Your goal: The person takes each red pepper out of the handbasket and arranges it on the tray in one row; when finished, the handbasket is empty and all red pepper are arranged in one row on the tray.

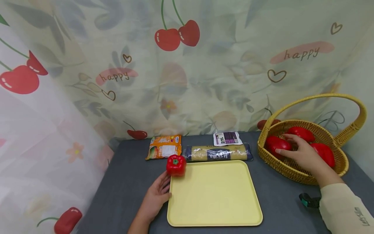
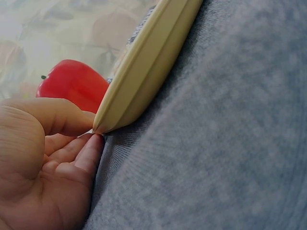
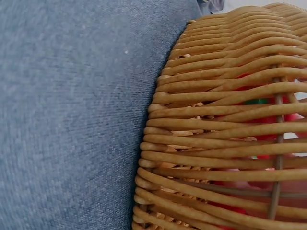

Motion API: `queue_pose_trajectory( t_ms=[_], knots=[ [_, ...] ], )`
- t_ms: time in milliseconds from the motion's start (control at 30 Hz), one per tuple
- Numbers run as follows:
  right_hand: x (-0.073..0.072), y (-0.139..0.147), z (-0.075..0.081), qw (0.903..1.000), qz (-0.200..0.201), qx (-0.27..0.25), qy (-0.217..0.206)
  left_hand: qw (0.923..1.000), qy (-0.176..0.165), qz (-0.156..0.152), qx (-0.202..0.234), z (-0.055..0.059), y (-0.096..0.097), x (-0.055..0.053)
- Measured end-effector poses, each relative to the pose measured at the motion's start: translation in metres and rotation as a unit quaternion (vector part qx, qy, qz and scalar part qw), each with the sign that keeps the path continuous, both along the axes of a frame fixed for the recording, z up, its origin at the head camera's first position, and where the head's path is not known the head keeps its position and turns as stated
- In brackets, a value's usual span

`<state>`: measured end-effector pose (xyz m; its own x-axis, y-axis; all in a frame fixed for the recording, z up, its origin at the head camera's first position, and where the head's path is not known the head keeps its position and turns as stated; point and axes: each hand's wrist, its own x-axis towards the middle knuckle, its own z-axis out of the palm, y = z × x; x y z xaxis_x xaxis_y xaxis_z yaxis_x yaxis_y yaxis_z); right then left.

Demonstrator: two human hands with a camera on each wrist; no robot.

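My left hand (image 1: 156,196) pinches the left edge of a pale yellow tray (image 1: 214,195) between thumb and fingertips; the left wrist view shows the pinch at the tray's corner (image 2: 129,91). A red bell pepper (image 1: 176,165) with a green stem sits on the tray's far left corner, just beyond that hand. My right hand (image 1: 302,156) reaches into a wicker basket (image 1: 287,172) and grips a red pepper (image 1: 276,146), thumb on the near side and fingers over the top. In the right wrist view the basket's woven side (image 3: 216,129) hides most of that hand.
Two more red peppers, one behind (image 1: 301,132) and one at right (image 1: 324,154), lie in the tall-handled basket. Behind the tray are an orange packet (image 1: 165,147), a pasta pack (image 1: 219,153) and a white-purple sachet (image 1: 227,138). A black strap (image 1: 309,201) lies beside the right sleeve.
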<state>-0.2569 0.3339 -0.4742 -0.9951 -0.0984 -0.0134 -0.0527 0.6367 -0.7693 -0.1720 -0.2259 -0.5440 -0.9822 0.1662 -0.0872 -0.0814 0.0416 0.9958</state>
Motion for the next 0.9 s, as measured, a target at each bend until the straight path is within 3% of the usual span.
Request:
queue_pose_trajectory(
  t_ms=[100,333,900],
  knots=[
    [-0.0005,-0.0004,-0.0014,0.9992,0.028,0.026,-0.015,1.0000,0.001,0.000,0.001,-0.0002,0.0003,0.0001],
    [0.0003,-0.0011,-0.0037,0.9973,0.065,0.019,-0.027,1.0000,-0.002,0.003,0.000,0.0007,0.0005,0.0000],
    [0.0037,-0.0020,0.0007,0.9989,0.046,0.001,-0.008,1.0000,-0.001,0.005,0.001,-0.0003,-0.0010,0.0001]
  ],
)
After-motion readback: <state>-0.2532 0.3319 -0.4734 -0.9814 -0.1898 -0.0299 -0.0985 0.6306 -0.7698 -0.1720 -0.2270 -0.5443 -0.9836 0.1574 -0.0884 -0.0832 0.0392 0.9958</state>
